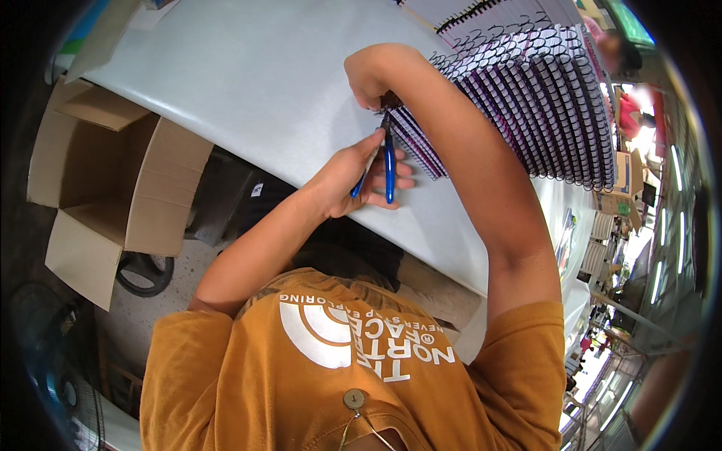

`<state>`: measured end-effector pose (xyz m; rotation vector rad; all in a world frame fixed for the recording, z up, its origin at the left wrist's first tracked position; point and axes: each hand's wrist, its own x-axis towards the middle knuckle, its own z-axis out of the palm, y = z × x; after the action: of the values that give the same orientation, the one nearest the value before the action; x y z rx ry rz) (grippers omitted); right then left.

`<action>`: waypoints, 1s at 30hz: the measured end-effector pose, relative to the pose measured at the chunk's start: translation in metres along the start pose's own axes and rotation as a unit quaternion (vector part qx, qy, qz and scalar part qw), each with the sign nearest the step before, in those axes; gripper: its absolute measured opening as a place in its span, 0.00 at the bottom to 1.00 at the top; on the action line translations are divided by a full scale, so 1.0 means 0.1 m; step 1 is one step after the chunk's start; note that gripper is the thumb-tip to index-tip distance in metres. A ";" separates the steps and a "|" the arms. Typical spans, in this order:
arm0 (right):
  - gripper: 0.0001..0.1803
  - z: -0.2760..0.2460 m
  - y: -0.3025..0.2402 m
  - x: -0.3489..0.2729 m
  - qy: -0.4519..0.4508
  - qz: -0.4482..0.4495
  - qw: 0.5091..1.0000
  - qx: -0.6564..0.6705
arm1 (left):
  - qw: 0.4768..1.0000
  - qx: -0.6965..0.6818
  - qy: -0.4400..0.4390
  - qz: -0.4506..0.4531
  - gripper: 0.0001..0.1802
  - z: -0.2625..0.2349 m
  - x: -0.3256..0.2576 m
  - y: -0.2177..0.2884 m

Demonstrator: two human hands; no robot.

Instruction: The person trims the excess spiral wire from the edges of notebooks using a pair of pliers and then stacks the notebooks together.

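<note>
I am at the wire end of a spiral-bound notebook (415,143) at the near end of the fanned row of notebooks (526,98) on the pale counter (248,83). My left hand (353,177) is closed round the blue-handled pliers (389,161), fingers wrapped on the handles, the tip pointing up at the notebook's corner where the coil ends. My right hand (370,75) reaches across from the right and pinches that same corner, fingers curled tight; what sits between its fingertips I cannot tell, as the hand hides it. I judge the step to be working the coil's end with the tool. The next squeeze wants the tip set squarely on the wire, with the notebook held firm. An open cardboard box (113,180) stands left of the counter.
</note>
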<state>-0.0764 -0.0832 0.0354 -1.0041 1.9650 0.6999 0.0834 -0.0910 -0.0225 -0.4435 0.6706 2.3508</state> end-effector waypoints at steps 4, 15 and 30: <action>0.11 -0.01 0.01 0.05 -0.014 0.009 1.000 -0.009 | 1.000 0.005 0.007 -0.006 0.29 -0.01 -0.01 0.02; 0.10 -0.01 0.03 0.01 0.009 0.028 1.000 -0.008 | 0.999 0.044 0.016 -0.018 0.28 0.01 -0.07 0.07; 0.14 -0.16 -0.19 -0.31 -0.027 0.080 0.993 -0.080 | 0.997 0.066 -0.025 -0.010 0.31 0.01 -0.02 0.05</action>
<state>-0.0555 -0.0931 0.0678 -0.9176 1.9825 0.9767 0.0817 -0.0946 -0.0193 -0.3291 0.7888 2.2743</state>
